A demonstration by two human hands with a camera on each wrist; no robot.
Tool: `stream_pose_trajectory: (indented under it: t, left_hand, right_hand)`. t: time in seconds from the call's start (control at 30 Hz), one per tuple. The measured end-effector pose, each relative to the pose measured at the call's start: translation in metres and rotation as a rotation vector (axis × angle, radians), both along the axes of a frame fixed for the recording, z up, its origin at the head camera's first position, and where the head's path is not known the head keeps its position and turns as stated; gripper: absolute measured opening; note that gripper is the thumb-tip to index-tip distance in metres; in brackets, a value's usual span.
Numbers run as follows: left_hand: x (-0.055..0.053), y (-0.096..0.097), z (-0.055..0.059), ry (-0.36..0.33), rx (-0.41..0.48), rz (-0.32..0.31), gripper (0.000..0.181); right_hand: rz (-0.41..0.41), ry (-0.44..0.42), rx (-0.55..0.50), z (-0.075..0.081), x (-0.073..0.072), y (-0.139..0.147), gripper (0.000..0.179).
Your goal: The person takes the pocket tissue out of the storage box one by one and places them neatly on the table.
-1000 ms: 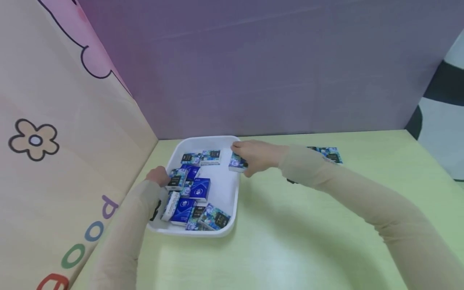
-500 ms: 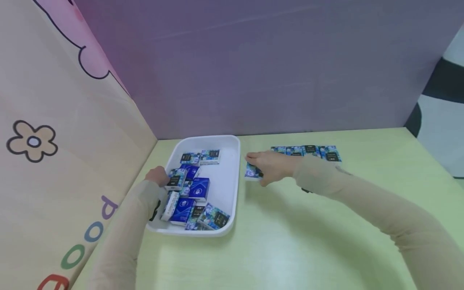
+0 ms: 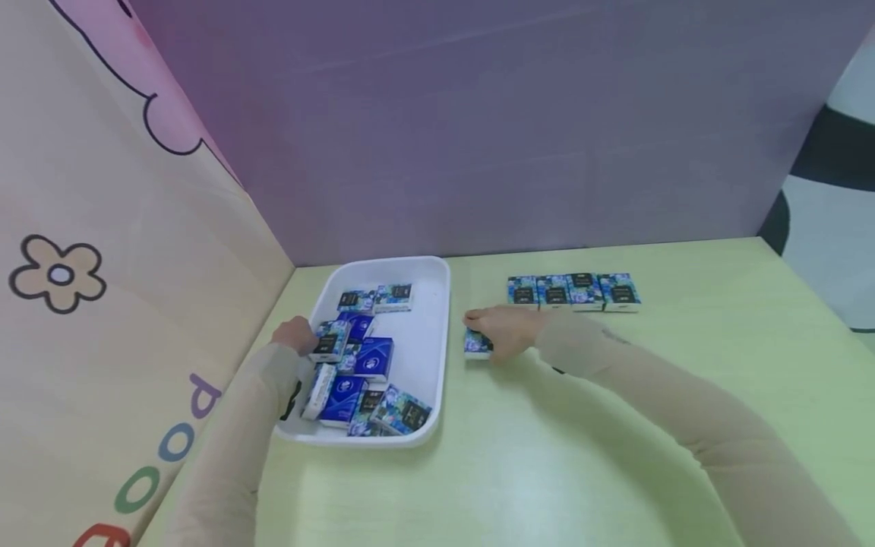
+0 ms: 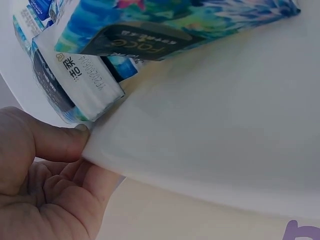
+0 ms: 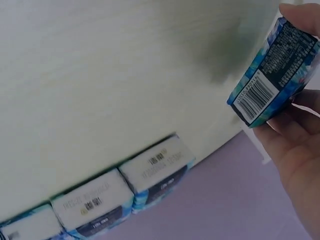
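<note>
Held pack: 1, and it was pinched by the right hand over the surface, just beside the tray!
Feel: judged light, soft, film-slick, hardly fragile; best gripped gently by 2 opposite edges.
Left hand: tray rim was pinched.
Row packs: 4 were counted, side by side.
Tray count: 3 blue packs, 7 floral packs were seen.

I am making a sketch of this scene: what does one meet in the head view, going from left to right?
Flower drawing, white tray, floral pack held in right fingers, row of four packs, black-and-white backdrop.
</note>
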State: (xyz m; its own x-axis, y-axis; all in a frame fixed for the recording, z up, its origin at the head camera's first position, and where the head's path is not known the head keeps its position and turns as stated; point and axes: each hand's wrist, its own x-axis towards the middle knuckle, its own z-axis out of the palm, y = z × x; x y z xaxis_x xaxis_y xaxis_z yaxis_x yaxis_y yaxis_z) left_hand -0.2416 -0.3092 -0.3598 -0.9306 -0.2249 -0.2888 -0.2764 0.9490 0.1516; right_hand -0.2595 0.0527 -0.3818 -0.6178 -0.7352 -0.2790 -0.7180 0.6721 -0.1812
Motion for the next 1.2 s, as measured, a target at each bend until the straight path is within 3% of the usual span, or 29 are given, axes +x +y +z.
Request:
stream_pose_trajectory:
  t: [0.27,0.83,1.07,1.2]
  left_hand:
    - [-0.004,-0.002,-0.008,0.0,-0.01,0.011,0.032]
    - [-0.001,0.004,-0.002,0.01,-0.043,0.021,0.033]
    - [0.001,0.003,-0.002,0.036,-0.063,-0.021,0.031]
    - [0.001,0.002,-0.001,0.036,-0.057,-0.017,0.031]
  right_hand:
    - [-0.007,-0.017,0.028,-0.015,-0.006,-0.003,0.079]
    - [0.008,0.077,-0.019,-0.034,-0.011,0.0,0.063]
    - [0.043,0.28,0.023,-0.035,-0.016,-0.005,0.048]
    - [0.033,0.378,0.094,-0.037,-0.02,-0.009,0.05]
